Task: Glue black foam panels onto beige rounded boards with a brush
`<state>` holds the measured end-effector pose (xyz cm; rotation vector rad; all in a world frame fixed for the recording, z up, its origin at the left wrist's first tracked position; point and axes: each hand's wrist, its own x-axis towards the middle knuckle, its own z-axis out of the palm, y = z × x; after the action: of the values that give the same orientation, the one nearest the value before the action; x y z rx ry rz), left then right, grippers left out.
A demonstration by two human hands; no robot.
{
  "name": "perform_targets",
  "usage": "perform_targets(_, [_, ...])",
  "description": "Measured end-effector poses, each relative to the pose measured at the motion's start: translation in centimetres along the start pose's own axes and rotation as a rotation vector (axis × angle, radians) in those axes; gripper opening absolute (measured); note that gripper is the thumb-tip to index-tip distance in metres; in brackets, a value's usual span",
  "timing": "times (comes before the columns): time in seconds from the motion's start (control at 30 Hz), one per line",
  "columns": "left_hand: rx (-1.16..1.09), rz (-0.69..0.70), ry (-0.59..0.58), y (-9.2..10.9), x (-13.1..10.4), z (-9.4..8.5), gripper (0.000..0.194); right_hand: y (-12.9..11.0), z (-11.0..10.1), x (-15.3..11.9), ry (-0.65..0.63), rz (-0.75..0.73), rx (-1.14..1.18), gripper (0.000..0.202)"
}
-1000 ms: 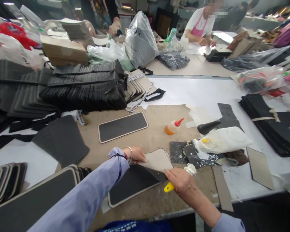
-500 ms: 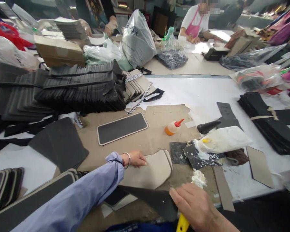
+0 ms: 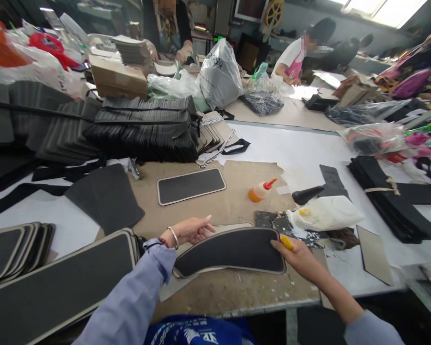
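Observation:
My right hand grips the right end of a long dark panel with a beige border. A yellow handle pokes out of the same hand; its other end is hidden. The panel bows upward in the middle, over the near side of the work surface. My left hand hovers by its upper left edge, fingers loosely apart and holding nothing. Behind the panel, a strip of beige sheet shows. Farther back lies a flat, dark, beige-bordered panel.
A squeeze bottle with a red tip stands mid-table, left of a white glue-smeared container. Bordered panels are stacked at left, below loose dark sheets. A long bundle of dark pieces lies behind. Other people work across the table.
My right hand has raised and turned the panel, so its bordered dark face shows over the beige sheets. My left hand has come off the sheets and opened. The view has tilted up.

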<state>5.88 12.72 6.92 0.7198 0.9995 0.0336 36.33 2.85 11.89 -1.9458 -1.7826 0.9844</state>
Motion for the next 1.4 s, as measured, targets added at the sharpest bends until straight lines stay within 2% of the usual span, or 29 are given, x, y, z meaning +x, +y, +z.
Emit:
perform_targets(0.07, [-0.188,-0.001,0.117,-2.0,-1.4,-0.4,0.065,2.4,1.8,1.6,-0.070,0.202,0.158,0.035])
perform_targets(0.17, [-0.401,0.002,0.292,-5.8,-2.4,-0.3,0.062,4.8,4.3,2.9,-0.163,0.348,0.317,0.038])
perform_targets(0.3, [-0.556,0.209,0.561,-9.8,-1.8,1.0,0.043,6.0,6.3,3.4,-0.202,0.399,0.306,0.036])
perform_targets(0.37, [-0.570,0.291,0.664,-10.8,-1.2,1.5,0.036,6.2,6.7,3.5,-0.201,0.407,0.291,0.035])
perform_targets(0.43, [-0.563,0.305,0.728,-11.4,-0.6,1.7,0.032,6.4,6.9,3.7,-0.203,0.405,0.281,0.034])
perform_targets(0.6, [-0.583,0.315,0.763,-11.7,0.0,1.6,0.029,7.6,7.5,3.9,-0.188,0.351,0.252,0.034])
perform_targets(0.77, [-0.610,0.302,0.733,-11.7,-0.6,1.8,0.026,8.4,8.2,4.0,-0.165,0.395,0.294,0.036])
perform_targets(0.97, [-0.645,0.232,0.716,-11.0,-1.3,2.2,0.012,7.3,7.9,4.0,-0.133,0.453,0.373,0.031])
perform_targets(1.17, [-0.691,0.213,0.710,-10.5,-1.6,2.5,0.012,6.4,7.7,4.1,-0.087,0.491,0.332,0.024])
perform_targets(1.4, [-0.691,0.246,0.716,-11.0,-1.5,2.6,0.017,6.6,8.0,4.2,-0.085,0.499,0.281,0.026])
